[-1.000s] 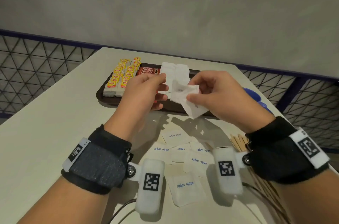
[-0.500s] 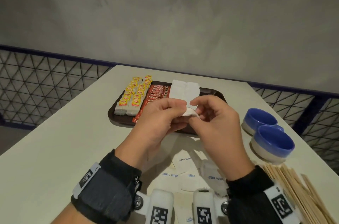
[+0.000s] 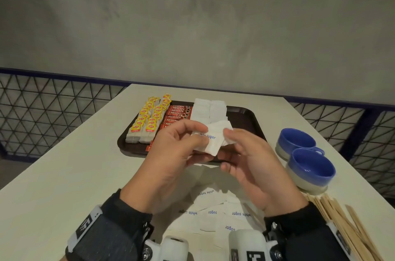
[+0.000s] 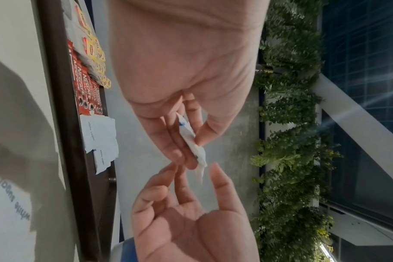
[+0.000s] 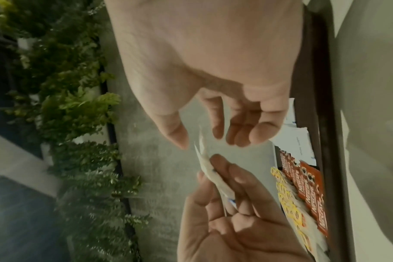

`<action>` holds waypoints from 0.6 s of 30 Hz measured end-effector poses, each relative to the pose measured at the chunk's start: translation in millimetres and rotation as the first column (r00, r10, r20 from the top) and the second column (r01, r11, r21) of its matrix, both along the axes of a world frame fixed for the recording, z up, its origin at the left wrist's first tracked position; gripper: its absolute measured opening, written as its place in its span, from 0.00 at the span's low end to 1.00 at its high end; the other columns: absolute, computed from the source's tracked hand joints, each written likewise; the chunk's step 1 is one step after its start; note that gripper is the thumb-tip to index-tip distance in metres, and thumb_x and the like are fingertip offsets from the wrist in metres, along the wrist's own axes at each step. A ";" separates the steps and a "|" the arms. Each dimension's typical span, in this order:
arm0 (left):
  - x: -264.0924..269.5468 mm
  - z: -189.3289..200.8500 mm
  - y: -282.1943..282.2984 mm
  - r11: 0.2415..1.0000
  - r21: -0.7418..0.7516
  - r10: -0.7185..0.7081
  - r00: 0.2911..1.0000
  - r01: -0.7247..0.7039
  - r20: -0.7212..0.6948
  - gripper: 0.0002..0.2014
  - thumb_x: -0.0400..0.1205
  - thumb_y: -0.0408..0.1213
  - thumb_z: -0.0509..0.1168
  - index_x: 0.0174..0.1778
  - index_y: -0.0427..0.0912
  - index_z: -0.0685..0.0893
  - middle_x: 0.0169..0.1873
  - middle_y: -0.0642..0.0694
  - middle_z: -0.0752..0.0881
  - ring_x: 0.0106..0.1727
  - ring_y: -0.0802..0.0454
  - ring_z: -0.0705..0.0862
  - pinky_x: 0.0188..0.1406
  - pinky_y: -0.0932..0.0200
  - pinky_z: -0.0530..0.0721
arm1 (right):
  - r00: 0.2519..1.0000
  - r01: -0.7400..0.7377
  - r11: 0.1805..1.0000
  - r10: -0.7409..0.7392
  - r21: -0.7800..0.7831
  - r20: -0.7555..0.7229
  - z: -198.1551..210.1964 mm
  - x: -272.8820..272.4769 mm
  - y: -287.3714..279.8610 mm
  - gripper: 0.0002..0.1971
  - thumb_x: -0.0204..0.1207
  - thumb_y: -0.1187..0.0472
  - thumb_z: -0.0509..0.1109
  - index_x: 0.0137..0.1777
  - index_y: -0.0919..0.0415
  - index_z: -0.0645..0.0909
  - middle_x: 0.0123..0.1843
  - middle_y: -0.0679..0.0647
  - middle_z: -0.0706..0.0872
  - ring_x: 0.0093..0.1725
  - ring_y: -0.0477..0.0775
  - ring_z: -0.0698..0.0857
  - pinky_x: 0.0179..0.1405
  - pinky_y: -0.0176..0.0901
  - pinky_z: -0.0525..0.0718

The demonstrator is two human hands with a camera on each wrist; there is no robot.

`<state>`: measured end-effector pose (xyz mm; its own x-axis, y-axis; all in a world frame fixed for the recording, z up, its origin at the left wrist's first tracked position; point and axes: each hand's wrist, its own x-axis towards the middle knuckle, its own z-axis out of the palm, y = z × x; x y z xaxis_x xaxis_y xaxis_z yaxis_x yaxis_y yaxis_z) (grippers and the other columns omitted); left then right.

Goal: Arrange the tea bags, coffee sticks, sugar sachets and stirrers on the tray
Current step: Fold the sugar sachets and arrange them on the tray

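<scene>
Head view: left hand (image 3: 171, 149) pinches a small stack of sugar sachets (image 3: 210, 140) above the near edge of the tray (image 3: 248, 115); right hand (image 3: 250, 164) sits beside them, fingers relaxed, thumb at the stack's edge. More sachets (image 3: 213, 211) lie on the counter (image 3: 64, 175). Left wrist view: thumb and fingers clamp the sachets (image 4: 192, 141); the right hand (image 4: 191, 221) is loosely spread. Right wrist view: the right hand (image 5: 213, 88) holds nothing, its fingertips near the sachets (image 5: 205, 159).

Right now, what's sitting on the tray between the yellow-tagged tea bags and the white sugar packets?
The red coffee sticks lie between the tea bags and the sugar sachets on the tray, clearest in the head view.
</scene>
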<state>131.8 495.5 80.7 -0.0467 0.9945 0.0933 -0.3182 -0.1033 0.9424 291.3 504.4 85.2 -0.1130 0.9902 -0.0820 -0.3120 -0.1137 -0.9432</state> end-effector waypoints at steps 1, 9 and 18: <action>1.4 -0.9 -0.2 1.000 -0.002 0.002 1.000 -0.002 -0.010 0.10 0.80 0.19 0.69 0.49 0.38 0.88 0.34 0.43 0.91 0.34 0.48 0.90 0.36 0.54 0.92 | 1.000 -0.009 1.000 0.009 -0.010 -0.008 -1.2 -0.2 0.1 0.13 0.80 0.63 0.73 0.58 0.74 0.85 0.43 0.65 0.86 0.36 0.53 0.81 0.34 0.46 0.75; -2.2 -6.6 6.9 0.993 -0.025 0.120 0.993 -0.120 0.004 0.09 0.80 0.21 0.72 0.50 0.38 0.91 0.40 0.41 0.94 0.36 0.51 0.92 0.36 0.59 0.91 | 0.994 0.111 0.994 -0.110 0.025 -0.016 -7.1 1.1 4.6 0.04 0.81 0.70 0.71 0.50 0.66 0.87 0.43 0.60 0.91 0.33 0.50 0.80 0.32 0.44 0.77; -11.1 -10.7 12.5 0.963 0.041 0.267 0.963 -0.268 0.013 0.17 0.80 0.19 0.72 0.52 0.46 0.95 0.62 0.44 0.91 0.62 0.44 0.91 0.44 0.58 0.92 | 0.977 0.111 0.993 -0.116 -0.035 -0.176 -3.9 3.7 2.3 0.05 0.78 0.71 0.73 0.42 0.62 0.85 0.38 0.58 0.90 0.30 0.51 0.84 0.35 0.46 0.82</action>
